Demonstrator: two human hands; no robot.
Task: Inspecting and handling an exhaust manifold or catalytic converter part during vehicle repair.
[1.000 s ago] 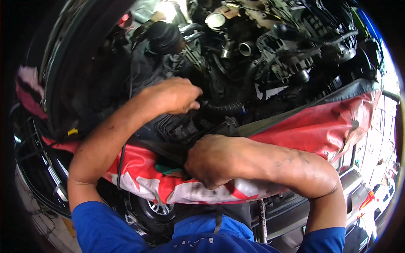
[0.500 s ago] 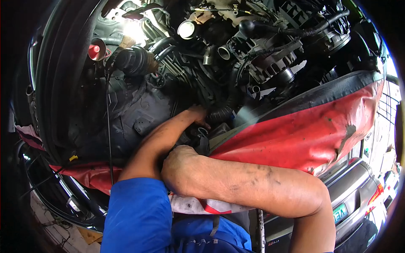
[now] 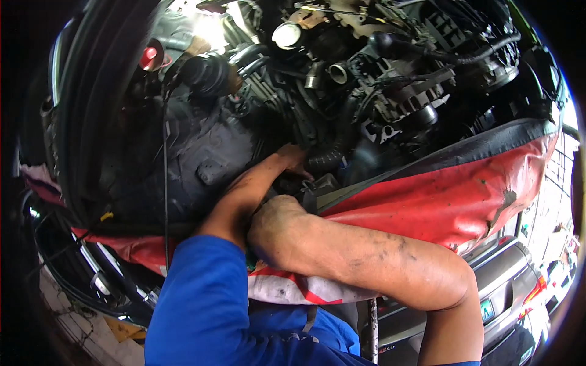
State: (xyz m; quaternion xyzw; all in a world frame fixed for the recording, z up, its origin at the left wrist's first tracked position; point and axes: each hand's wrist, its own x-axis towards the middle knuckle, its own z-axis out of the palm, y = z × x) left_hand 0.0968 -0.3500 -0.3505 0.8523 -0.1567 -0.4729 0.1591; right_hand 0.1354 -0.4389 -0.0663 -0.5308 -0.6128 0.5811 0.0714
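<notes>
My left hand [image 3: 293,160] reaches down into the engine bay, beside a black corrugated hose [image 3: 326,157]. One finger curves toward a small dark fitting [image 3: 308,184]; the other fingertips are lost among the dark parts. Closer to me, my right hand [image 3: 278,222] is bent sharply at the wrist, its back toward me. Its fingers are hidden behind it, down by the front edge of the bay, so what they touch does not show. A red cover [image 3: 421,201] drapes over the fender to the right of both hands.
A black round-capped reservoir [image 3: 204,73] and metal pipes sit farther in. An alternator-like finned part [image 3: 409,97] lies at the far right. A thin dark rod [image 3: 165,177] stands upright at left. A grey car [image 3: 488,287] is parked behind at right.
The view has shifted slightly, so the engine parts appear a little farther right. My left hand stays beside the corrugated hose; my right hand stays bent near the bay's edge.
</notes>
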